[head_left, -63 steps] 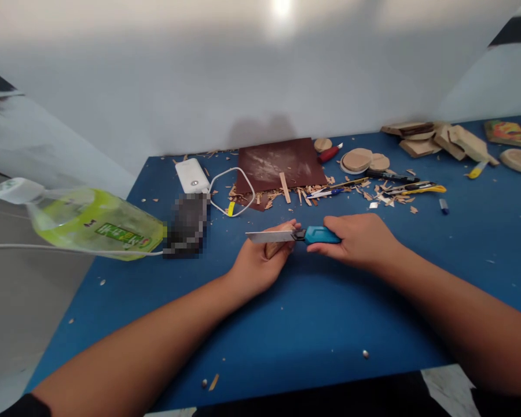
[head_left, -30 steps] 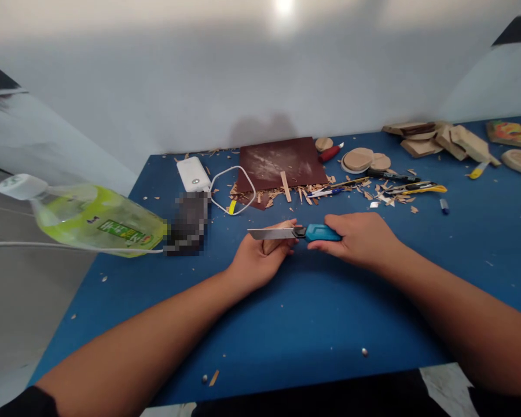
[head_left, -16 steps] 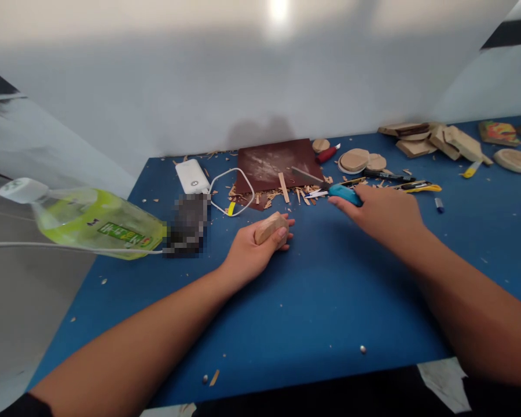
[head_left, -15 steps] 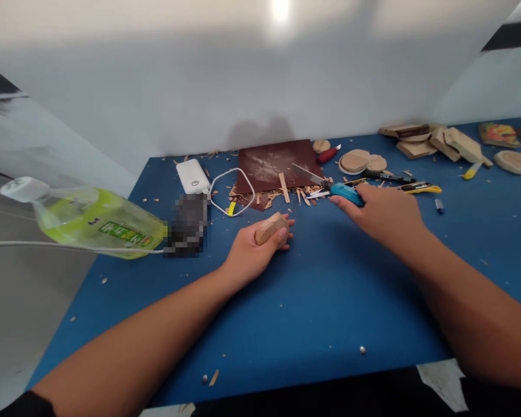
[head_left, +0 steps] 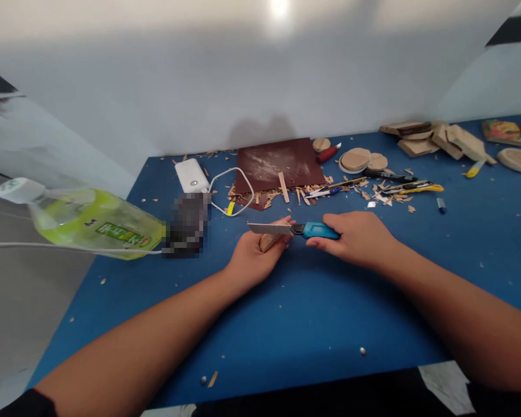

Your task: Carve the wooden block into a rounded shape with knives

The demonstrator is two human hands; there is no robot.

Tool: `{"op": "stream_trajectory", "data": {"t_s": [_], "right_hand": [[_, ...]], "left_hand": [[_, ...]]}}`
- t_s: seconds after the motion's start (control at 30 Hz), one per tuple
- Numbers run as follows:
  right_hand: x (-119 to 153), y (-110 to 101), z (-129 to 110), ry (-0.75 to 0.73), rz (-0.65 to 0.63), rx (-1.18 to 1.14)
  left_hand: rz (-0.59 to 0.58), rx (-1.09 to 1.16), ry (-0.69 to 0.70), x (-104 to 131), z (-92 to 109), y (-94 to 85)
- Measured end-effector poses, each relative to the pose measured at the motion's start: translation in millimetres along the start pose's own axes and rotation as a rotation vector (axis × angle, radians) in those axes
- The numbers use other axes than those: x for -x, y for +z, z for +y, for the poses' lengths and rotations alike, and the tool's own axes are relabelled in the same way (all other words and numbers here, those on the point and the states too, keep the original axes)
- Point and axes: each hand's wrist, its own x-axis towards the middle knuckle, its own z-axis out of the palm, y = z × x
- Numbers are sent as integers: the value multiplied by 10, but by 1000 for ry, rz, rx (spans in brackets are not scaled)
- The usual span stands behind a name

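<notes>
Head view shows the left hand (head_left: 252, 258) grasping a wooden piece (head_left: 268, 242) over the blue table (head_left: 308, 330), while the right hand (head_left: 359, 237) grips a teal-handled knife (head_left: 320, 230) whose blade (head_left: 269, 229) crosses the piece; whether they touch is unclear.

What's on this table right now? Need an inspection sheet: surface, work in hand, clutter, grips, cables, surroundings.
Surface: blue tabletop; two small shiny round pieces near the front edge.
Work in hand: blue-handled knife, blade exposed, over a wood piece; contact unclear.
Clutter: wood shavings, brown sheet, red-handled tool, wood blocks toward the back; bottle at left.
Left grip: closed around the wood piece.
Right grip: closed on the blue-handled knife.
Cables: white cable looped beside a white device; another white length crosses before the bottle. Whether they join: unclear.
Surroundings: pale wall behind; other people: nothing seen.
</notes>
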Motion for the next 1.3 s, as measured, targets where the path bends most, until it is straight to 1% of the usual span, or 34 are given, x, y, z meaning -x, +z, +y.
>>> {"op": "stream_trajectory", "data": {"t_s": [0.13, 0.3, 0.37, 0.4, 0.5, 0.53, 0.57, 0.6, 0.7, 0.77, 0.87, 1.0, 1.1, 1.2, 1.3], "right_hand": [[9, -71, 17, 66, 45, 120], [40, -168, -15, 145, 63, 215], [35, -186, 22, 175, 68, 234], [26, -194, 62, 216, 76, 244], [-15, -216, 216, 417, 122, 275], [-27, -220, 251, 456, 144, 276], [-35, -219, 266, 456, 160, 266], [-37, -213, 258, 420, 161, 240], [-15, -159, 137, 204, 97, 107], [10, -109, 39, 88, 56, 37], [31, -43, -47, 11, 23, -9], [23, 1, -63, -3, -7, -9], [12, -14, -38, 30, 15, 57], [8, -59, 4, 92, 63, 145], [12, -102, 33, 134, 98, 211]], "left_hand": [[18, -62, -58, -14, 23, -20], [59, -8, -150, -56, 90, -25], [60, 8, -130, -50, 92, -26], [60, 6, -105, -39, 86, -28], [80, -34, -17, 7, 55, -33], [88, -56, 3, 20, 46, -33], [93, -80, 19, 29, 40, -32], [99, -106, 37, 33, 36, -30], [123, -229, 105, 19, 35, -27], [128, -293, 141, 2, 28, -28], [109, -285, 194, -12, 2, -26], [119, -300, 242, -2, -14, -25], [112, -347, 235, -1, 5, -37], [118, -373, 202, -20, 38, -55], [173, -440, 120, -41, 73, -67]]}}
